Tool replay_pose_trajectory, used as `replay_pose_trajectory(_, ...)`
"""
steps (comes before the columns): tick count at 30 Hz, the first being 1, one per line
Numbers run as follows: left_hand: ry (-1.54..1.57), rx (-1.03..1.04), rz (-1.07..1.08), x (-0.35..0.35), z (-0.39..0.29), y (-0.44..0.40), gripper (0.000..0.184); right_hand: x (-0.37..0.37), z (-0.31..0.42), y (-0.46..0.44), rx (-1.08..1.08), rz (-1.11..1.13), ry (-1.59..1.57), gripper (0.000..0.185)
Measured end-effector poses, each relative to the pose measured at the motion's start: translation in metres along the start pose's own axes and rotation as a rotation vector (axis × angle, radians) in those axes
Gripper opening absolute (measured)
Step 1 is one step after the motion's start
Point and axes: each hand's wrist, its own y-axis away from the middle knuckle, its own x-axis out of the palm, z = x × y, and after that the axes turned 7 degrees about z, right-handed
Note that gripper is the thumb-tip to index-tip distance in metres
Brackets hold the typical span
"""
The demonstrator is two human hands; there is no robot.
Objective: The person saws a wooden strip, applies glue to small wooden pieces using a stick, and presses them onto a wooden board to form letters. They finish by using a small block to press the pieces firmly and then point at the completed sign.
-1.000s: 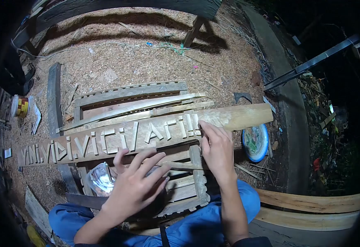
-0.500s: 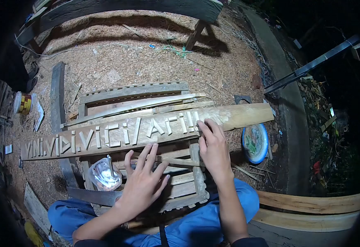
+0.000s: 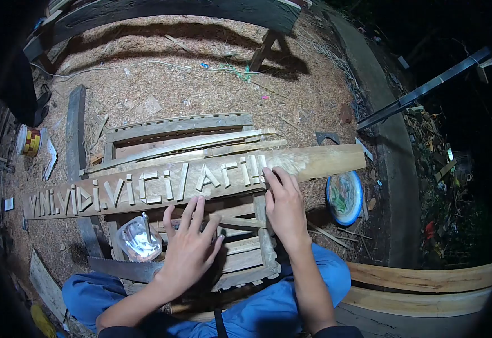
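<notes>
A long wooden board (image 3: 313,160) lies across a slatted wooden frame, bearing thin wooden strips that form the letters "VINI.VIDI.VICI/Ari!!!". My right hand (image 3: 285,208) is at the lower right end of the lettering. Its index fingertip touches the board beside the last exclamation-mark strip (image 3: 262,163), with the thumb lower at the board's near edge. Whether a small piece lies under the fingertips cannot be made out. My left hand (image 3: 187,248) has its fingers spread, fingertips at the near edge of the board below the slash.
A plastic tub with a stick in it (image 3: 139,239) and a handsaw (image 3: 125,269) are left of my left hand. Loose wood strips (image 3: 184,151) rest behind the board. A blue-rimmed basin (image 3: 345,197) stands right; planks (image 3: 420,279) lie lower right. Sawdust covers the ground (image 3: 195,96).
The whole view has shifted slightly left. My right fingertips stay near the last exclamation mark, and my left hand keeps its place by the board's near edge.
</notes>
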Motion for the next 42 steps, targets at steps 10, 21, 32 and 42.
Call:
replay_pose_trajectory(10,-0.098,-0.016,-0.040,0.002,0.004,-0.005,0.040,-0.001,0.003,-0.002,0.015,0.013,-0.006,0.048)
replay_pose_trajectory(21,-0.159,-0.002,-0.110,0.002,0.010,-0.011,0.032,0.003,0.006,-0.002,0.031,0.017,0.061,0.048)
replay_pose_trajectory(32,-0.167,0.000,-0.126,0.006,0.009,-0.012,0.032,-0.004,0.005,-0.009,0.013,0.035,0.063,0.055)
replay_pose_trajectory(42,-0.159,-0.003,-0.140,0.006,0.010,-0.011,0.024,0.001,0.008,-0.012,0.007,0.031,0.175,0.056)
